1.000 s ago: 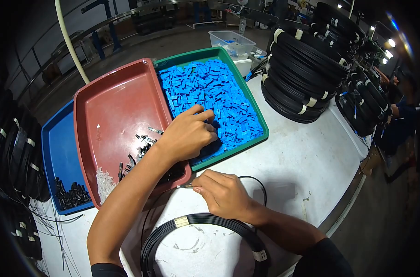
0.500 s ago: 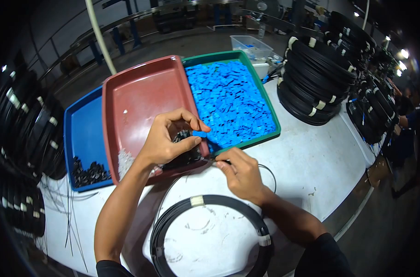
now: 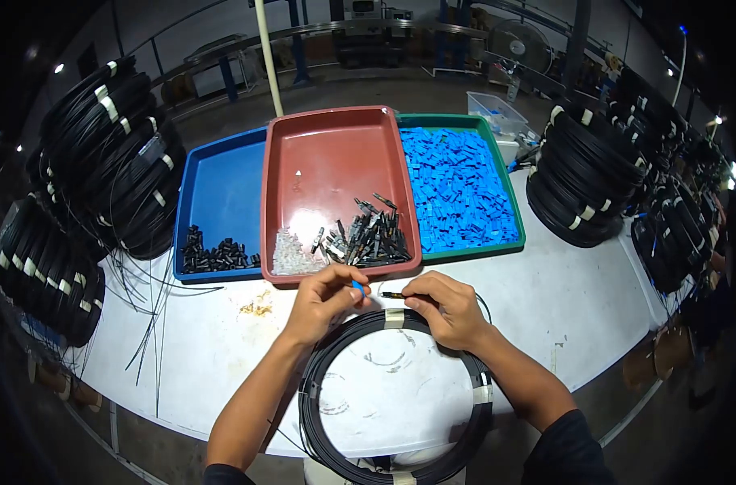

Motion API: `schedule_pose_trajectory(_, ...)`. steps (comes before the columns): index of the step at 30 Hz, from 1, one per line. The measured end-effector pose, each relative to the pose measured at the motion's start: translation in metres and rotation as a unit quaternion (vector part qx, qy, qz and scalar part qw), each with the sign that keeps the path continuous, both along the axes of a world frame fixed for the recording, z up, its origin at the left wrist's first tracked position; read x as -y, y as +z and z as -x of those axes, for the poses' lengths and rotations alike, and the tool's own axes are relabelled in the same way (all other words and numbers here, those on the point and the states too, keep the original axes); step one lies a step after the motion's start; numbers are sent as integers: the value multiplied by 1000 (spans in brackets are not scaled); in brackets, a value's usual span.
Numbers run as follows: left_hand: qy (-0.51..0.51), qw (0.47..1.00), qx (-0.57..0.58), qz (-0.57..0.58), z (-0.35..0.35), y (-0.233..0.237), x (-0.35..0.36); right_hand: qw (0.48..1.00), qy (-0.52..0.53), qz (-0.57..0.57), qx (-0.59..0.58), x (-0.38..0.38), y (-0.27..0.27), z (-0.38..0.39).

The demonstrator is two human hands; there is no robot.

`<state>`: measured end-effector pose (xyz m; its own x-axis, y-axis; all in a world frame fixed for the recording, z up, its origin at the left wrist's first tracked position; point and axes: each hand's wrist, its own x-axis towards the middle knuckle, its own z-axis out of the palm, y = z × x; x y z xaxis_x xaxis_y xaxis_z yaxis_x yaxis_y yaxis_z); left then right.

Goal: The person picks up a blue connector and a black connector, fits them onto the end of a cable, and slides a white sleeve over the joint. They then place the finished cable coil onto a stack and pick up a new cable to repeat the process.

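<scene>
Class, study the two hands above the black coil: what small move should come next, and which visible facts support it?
Probably the left hand slides its blue piece rightward onto the cable end that the right hand pinches. The two tips point at each other with a small gap between, both held just above the black coil.

Red tray (image 3: 327, 153) rim blocks just ahead of fingers (image 3: 345, 284). Cable coil (image 3: 310, 412) lies under and behind them. Bare desk (image 3: 214, 331) left and right, coil stacks (image 3: 586, 178) farther out.
</scene>
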<state>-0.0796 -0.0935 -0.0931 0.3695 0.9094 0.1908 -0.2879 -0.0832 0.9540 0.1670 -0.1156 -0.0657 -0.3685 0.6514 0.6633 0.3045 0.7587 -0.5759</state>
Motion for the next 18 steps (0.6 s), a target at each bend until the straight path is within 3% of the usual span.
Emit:
schedule_pose_trajectory(9,-28,999,-30,-10,-4,-4,4,999,24,19,42,-2,-4,2)
schedule_pose_trajectory(18,8,996,-37,-76,-11,4,9,997,38,19,72,-5,-8,1)
